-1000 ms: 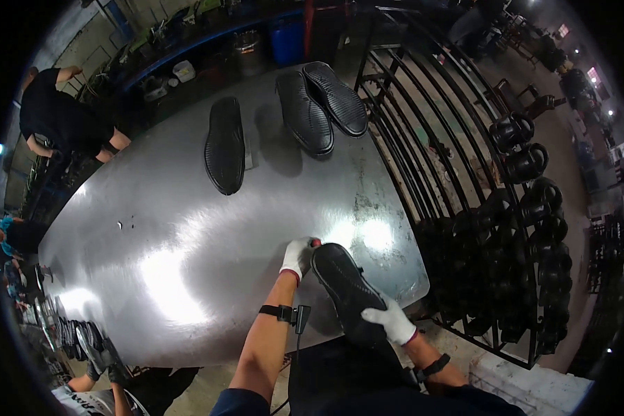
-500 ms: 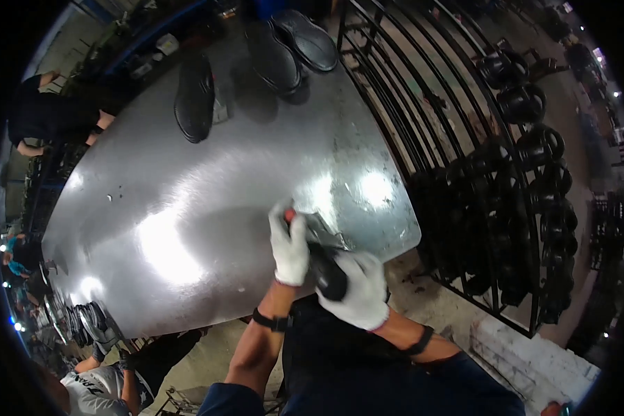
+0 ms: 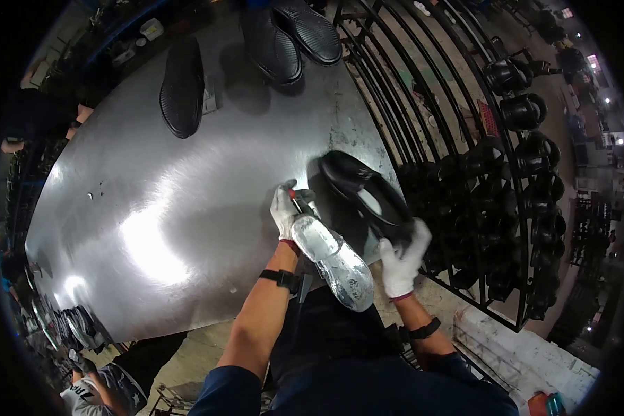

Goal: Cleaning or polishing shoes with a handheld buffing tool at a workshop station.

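Note:
My left hand [image 3: 284,211], in a white knit glove, is closed round a slim red-handled tool [image 3: 294,196]. A silvery metal shoe last [image 3: 334,262] lies against the same hand, its heel-to-toe length slanting toward my body. To the right, a black shoe [image 3: 360,186] with a pale insole rests at the table's right side, its opening facing up. Just below its heel end is my gloved right hand [image 3: 403,263], thumb and fingers apart, slightly blurred, with nothing visible in it.
Black soles or shoes [image 3: 182,90] lie sole-up at the far side of the metal table [image 3: 236,152]. Along the right stands a black rack [image 3: 423,83] loaded with dark shoes. A co-worker [image 3: 93,388] sits at lower left; another person stands at far left.
The black shoe has come off toward the upper right and now lies on the table; the metal last is exposed. My right hand has moved right and opened.

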Motion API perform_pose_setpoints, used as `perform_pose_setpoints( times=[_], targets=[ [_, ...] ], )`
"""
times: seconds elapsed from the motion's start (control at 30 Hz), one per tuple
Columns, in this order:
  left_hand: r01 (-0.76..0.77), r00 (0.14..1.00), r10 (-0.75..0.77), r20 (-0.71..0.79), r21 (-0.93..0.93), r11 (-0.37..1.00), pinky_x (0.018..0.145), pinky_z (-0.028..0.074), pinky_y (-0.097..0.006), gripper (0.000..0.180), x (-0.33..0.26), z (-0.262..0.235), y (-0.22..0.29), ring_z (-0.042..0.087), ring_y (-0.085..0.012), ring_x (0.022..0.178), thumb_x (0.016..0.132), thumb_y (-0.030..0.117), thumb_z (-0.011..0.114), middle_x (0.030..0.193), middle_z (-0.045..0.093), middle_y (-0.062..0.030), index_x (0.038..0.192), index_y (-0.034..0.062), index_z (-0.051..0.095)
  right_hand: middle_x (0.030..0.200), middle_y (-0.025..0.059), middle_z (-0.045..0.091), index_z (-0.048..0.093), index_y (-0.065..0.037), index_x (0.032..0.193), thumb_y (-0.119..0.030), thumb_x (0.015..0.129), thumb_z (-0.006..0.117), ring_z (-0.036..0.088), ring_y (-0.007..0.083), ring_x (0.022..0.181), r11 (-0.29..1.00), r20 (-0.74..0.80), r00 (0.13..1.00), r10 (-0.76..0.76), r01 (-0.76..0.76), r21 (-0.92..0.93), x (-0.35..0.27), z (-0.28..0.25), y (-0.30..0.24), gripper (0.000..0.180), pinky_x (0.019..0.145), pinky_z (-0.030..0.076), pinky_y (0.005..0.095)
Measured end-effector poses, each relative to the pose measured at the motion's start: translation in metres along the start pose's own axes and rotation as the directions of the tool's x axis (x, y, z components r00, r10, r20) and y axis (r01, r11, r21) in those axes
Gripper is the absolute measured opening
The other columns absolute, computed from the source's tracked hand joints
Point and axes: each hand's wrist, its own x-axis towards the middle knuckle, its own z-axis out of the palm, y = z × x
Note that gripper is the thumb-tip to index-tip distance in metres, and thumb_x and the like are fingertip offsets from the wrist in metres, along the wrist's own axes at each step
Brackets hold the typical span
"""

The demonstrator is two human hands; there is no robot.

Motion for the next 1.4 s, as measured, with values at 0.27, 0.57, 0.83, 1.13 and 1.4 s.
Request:
perform_pose_setpoints(
  times=[0.27,0.57,0.83,1.13,1.4],
  targets=[
    [-0.555,0.821,0.395,0.411,0.736,0.387,0.100,0.053,-0.035,0.051,-0.105,-0.062,-0.007,0.061,-0.0262,0.124,0.108,0.034,0.057,0.133,0.063,-0.0105,0.144,-0.0025,0.054,0.127,0.0296,0.069,0.062,0.006,0.137,-0.026,0.104,0.057,0.069,0.0416,0.121,0.991,0.419,0.903,0.093,-0.043,-0.128,-0.052,0.000,-0.007,0.046,0.102,0.053,0.0446],
    [-0.112,0.971,0.030,-0.235,-0.342,0.933,0.099,0.056,-0.048,0.052,-0.062,-0.072,0.167,0.063,-0.0263,0.117,0.101,0.050,0.062,0.127,0.063,-0.0082,0.138,0.0137,0.057,0.141,0.0186,0.058,0.057,-0.010,0.140,-0.038,0.091,0.075,0.048,0.0446,0.136,0.715,0.604,0.744,-0.287,0.586,-0.382,0.048,0.111,-0.074,0.059,0.119,0.033,0.0585],
    [-0.435,0.875,0.435,-0.213,0.048,0.899,0.108,0.053,-0.052,0.064,0.043,-0.225,0.243,0.063,-0.0350,0.121,0.106,0.043,0.059,0.136,0.058,-0.0194,0.154,0.0048,0.040,0.142,0.0303,0.054,0.034,-0.007,0.162,-0.014,0.082,0.074,0.058,0.0495,0.126,0.791,0.568,0.797,0.205,0.207,-0.575,0.097,0.056,0.025,0.089,0.110,0.050,0.0480],
    [-0.197,0.962,0.185,0.203,0.040,0.980,0.094,0.060,-0.052,0.048,0.132,0.027,0.268,0.070,-0.0351,0.110,0.104,0.021,0.065,0.128,0.067,-0.0190,0.142,-0.0062,0.052,0.135,0.0241,0.062,0.061,0.000,0.133,-0.013,0.085,0.071,0.060,0.0420,0.123,0.889,0.308,0.914,-0.265,0.355,-0.288,0.092,0.039,0.011,0.051,0.107,0.048,0.0486],
    [0.229,0.971,-0.239,0.028,0.193,0.954,0.081,0.063,-0.044,0.054,-0.035,-0.031,0.088,0.073,-0.0293,0.089,0.111,0.038,0.051,0.111,0.071,-0.0141,0.142,-0.0057,0.055,0.138,0.0168,0.065,0.050,0.005,0.150,-0.024,0.090,0.080,0.061,0.0203,0.126,0.708,0.765,0.640,0.074,-0.573,0.411,0.108,0.109,-0.047,0.072,0.111,0.047,0.0341]
  ],
)
